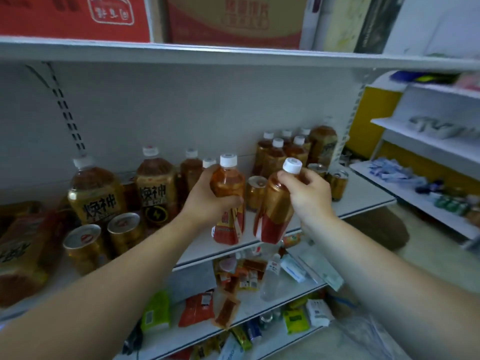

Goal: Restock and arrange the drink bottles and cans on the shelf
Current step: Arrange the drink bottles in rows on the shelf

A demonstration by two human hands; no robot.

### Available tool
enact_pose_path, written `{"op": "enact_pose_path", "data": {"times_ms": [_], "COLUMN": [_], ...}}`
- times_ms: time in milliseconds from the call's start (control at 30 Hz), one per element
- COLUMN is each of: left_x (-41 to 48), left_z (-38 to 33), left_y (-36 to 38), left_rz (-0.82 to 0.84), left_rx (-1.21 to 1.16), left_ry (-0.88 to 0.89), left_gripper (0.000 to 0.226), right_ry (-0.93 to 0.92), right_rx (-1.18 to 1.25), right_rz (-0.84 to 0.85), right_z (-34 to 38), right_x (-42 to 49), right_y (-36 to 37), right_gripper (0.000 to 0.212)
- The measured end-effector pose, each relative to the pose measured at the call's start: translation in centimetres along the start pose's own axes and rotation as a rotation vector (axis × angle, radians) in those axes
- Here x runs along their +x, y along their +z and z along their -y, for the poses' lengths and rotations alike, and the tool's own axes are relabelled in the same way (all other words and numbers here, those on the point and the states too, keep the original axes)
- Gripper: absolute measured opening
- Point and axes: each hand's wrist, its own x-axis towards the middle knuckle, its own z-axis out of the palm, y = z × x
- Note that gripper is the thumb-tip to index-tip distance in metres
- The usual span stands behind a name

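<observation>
On the middle white metal shelf, under a row of red cardboard boxes, the stock is all amber drinks. At the far left stand large amber plastic bottles with white caps and black-lettered gold labels, and in front of them are gold cans with silver tops, the short cans in front probably so the tall labels behind stay readable.

Next comes the person's left hand, its fingers wrapped round the waist of a slim amber bottle with a white cap and a red-and-yellow label. That bottle is upright, cap up, its long axis near vertical and its base at the front lip of the shelf. Whether it rests there or hangs just above, I cannot tell.

Just beside it is a second slim bottle, gold-shouldered with a red lower label. It leans with its cap up and to the right, and its base overhangs the shelf edge. The right hand grips it by the neck, fingers curled just under the cap, a hold that looks suited to swinging it upright into the open patch ahead.

Behind that gap, a tight group of small white-capped amber bottles stands against the back panel, with more gold cans at its right.
</observation>
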Motion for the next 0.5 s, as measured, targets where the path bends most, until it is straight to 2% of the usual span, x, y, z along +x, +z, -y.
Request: {"op": "enact_pose_path", "data": {"times_ms": [233,500], "left_x": [3.2,7.8], "left_z": [-1.6,-3.9], "left_y": [10.7,22.7], "left_rz": [0.056,-0.032], "left_rx": [0.009,0.051], "left_ry": [-0.015,-0.044], "left_gripper": [0.076,0.076], "right_ry": [-0.018,-0.032], "right_rx": [-0.116,-0.144], "right_rz": [-0.025,0.141], "right_z": [-1.9,-5.8], "right_x": [6.1,15.9], "right_y": [-10.1,-19.3], "right_gripper": [0.01,0.013]}}
